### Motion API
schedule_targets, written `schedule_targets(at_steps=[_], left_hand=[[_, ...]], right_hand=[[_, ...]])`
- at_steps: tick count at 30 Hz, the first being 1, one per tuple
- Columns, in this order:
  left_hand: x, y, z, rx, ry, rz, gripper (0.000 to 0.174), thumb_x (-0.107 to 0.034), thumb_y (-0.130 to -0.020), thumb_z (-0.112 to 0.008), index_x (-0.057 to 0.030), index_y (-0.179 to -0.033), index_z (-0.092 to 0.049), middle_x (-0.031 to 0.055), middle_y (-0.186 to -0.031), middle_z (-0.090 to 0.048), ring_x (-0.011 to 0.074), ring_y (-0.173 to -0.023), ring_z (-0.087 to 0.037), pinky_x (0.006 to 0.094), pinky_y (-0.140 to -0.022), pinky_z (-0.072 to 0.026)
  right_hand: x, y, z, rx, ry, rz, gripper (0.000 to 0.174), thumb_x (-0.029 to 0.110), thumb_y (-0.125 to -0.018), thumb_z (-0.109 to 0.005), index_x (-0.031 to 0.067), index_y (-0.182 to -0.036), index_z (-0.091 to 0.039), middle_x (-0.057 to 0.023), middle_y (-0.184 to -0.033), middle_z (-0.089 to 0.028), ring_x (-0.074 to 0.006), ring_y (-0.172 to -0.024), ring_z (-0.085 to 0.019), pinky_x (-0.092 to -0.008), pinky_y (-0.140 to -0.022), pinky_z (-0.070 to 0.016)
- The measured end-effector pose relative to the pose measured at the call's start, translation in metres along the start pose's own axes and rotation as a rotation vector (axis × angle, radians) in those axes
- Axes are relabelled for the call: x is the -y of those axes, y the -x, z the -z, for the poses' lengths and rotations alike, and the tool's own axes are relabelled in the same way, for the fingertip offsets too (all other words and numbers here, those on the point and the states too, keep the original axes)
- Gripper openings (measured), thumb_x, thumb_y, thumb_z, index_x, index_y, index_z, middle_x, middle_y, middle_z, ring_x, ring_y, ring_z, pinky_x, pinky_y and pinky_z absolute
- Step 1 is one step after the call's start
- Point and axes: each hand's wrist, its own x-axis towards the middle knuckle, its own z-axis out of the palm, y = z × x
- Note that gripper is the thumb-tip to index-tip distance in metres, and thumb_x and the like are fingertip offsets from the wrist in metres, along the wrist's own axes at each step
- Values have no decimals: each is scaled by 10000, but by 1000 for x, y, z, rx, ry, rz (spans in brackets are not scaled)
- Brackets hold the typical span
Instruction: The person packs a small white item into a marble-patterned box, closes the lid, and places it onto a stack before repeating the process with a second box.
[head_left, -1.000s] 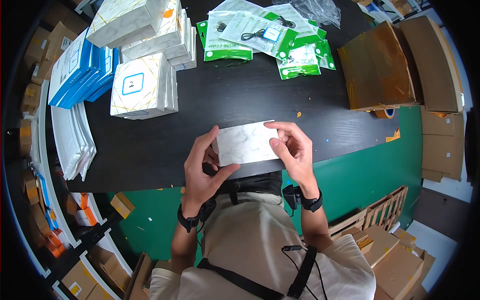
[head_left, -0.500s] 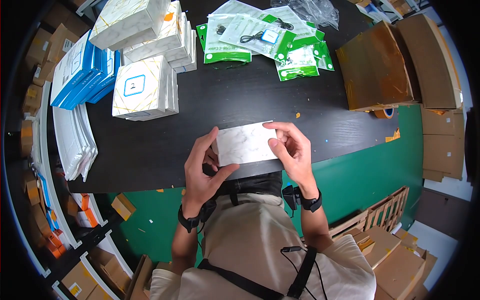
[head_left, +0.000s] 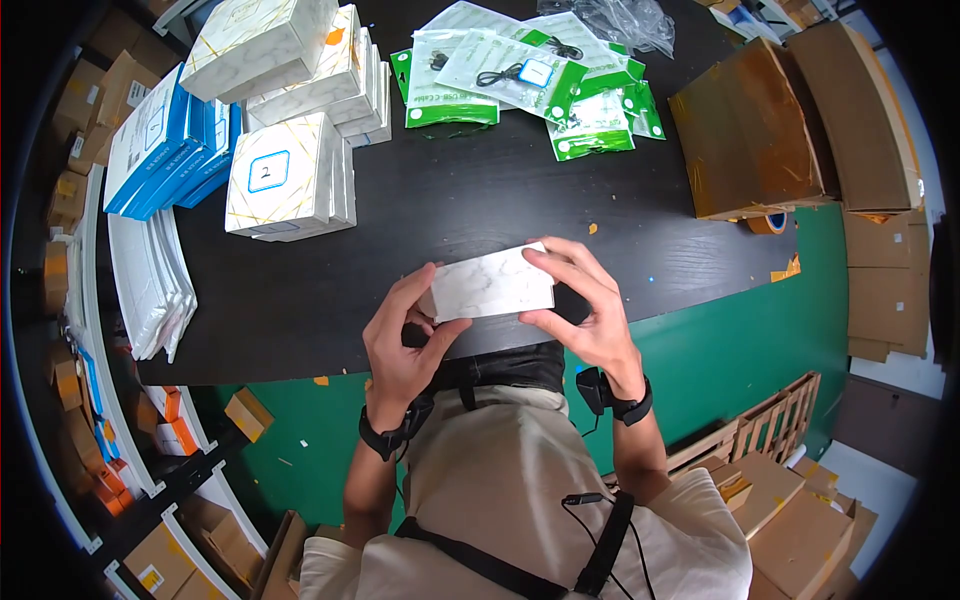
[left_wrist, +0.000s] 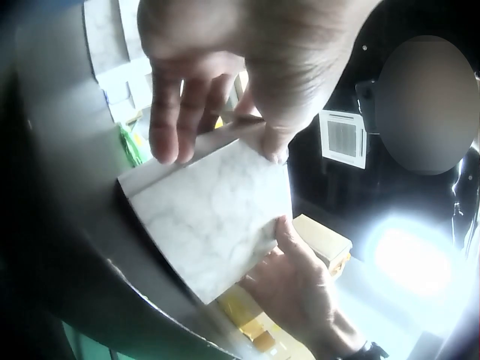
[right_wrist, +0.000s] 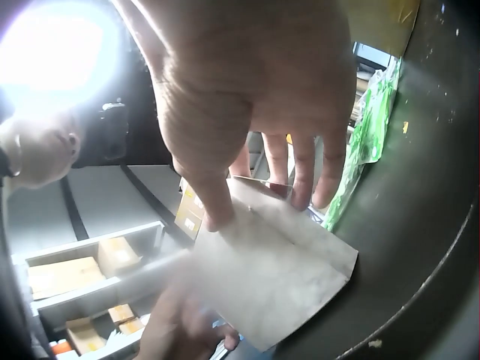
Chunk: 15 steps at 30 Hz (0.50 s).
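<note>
A white box with grey marbling [head_left: 492, 285] is held between both hands close to the table's front edge. My left hand [head_left: 402, 330] grips its left end, thumb along the near edge and fingers at the far side. At the right end, my right hand [head_left: 598, 315] pinches it, with the thumb at the near corner and the forefinger on the far corner. The left wrist view shows a broad marbled face of the box [left_wrist: 217, 210]. In the right wrist view the same box [right_wrist: 274, 266] appears tilted, with the right thumb against its face.
Marbled boxes [head_left: 280, 180] are stacked at the back left, one labelled 2. Blue boxes [head_left: 150, 145] and white mailers [head_left: 150, 280] lie beside them. Green-and-white USB-C cable packets [head_left: 520, 75] are piled at the back. A cardboard box [head_left: 750, 135] and a tape roll [head_left: 768, 225] stand right.
The right thumb has slid from the box's upper face to its near edge, and the right fingers reach further over the far corner. The box has tilted, so its upper face looks narrower.
</note>
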Motion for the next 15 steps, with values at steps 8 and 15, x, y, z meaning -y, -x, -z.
schedule_targets(at_steps=[8, 15], left_hand=[[3, 6, -6, -74, 52, -41, 597, -77, -817, -915, -1, -1346, -649, 204, -1302, -718, 176, -964, -727, 226, -640, -549], [-24, 9, 15, 67, -11, 6, 511, 0, -889, -792, -8, -1379, -647, 205, -1396, -654, 177, -1076, -685, 238, -744, -558]], right_hand=[[-6, 11, -5, -49, 95, 100, 511, 33, -768, -897, 14, -1255, -747, -172, -1251, -718, -298, -1091, -711, -363, -934, -560], [21, 10, 18, 107, 155, 12, 414, 63, -821, -862, 13, -1220, -760, -160, -1278, -720, -315, -1114, -710, -385, -967, -549]])
